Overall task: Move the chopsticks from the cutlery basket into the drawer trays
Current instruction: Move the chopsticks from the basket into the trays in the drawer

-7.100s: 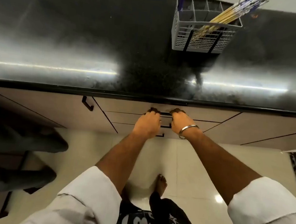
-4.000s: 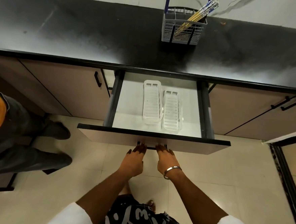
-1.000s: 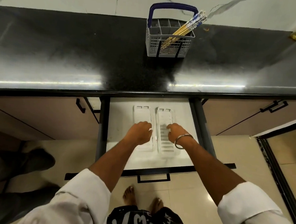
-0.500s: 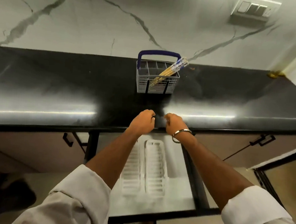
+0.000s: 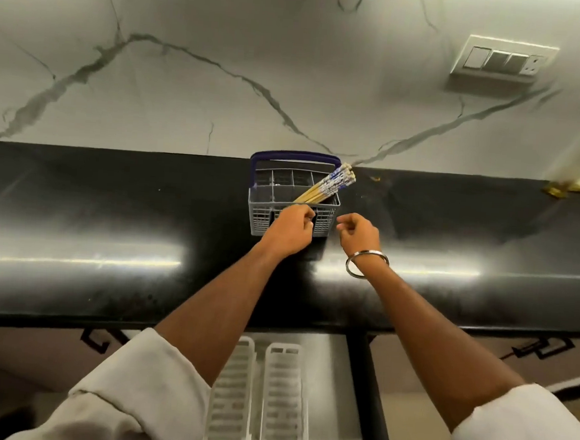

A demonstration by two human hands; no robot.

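A grey cutlery basket (image 5: 260, 217) with a blue handle stands on the black counter near the wall. A bundle of yellow chopsticks (image 5: 325, 188) with blue-and-white tops leans out of its right compartment. My left hand (image 5: 289, 232) hovers in front of the basket's near wall, fingers loosely curled, holding nothing. My right hand (image 5: 359, 236), with a metal bangle on the wrist, is just right of the basket, fingers curled and empty. Two white slotted trays (image 5: 281, 404) lie side by side in the open drawer (image 5: 329, 394) below the counter.
The black countertop (image 5: 108, 241) runs left and right of the basket. A marble wall with a switch panel (image 5: 500, 61) rises behind it. Cabinet fronts with black handles (image 5: 544, 347) flank the drawer. A brass fitting (image 5: 558, 190) sits at the far right.
Both hands have risen from the counter's front edge to the basket. The view has tilted up, so the drawer and its trays now sit at the bottom.
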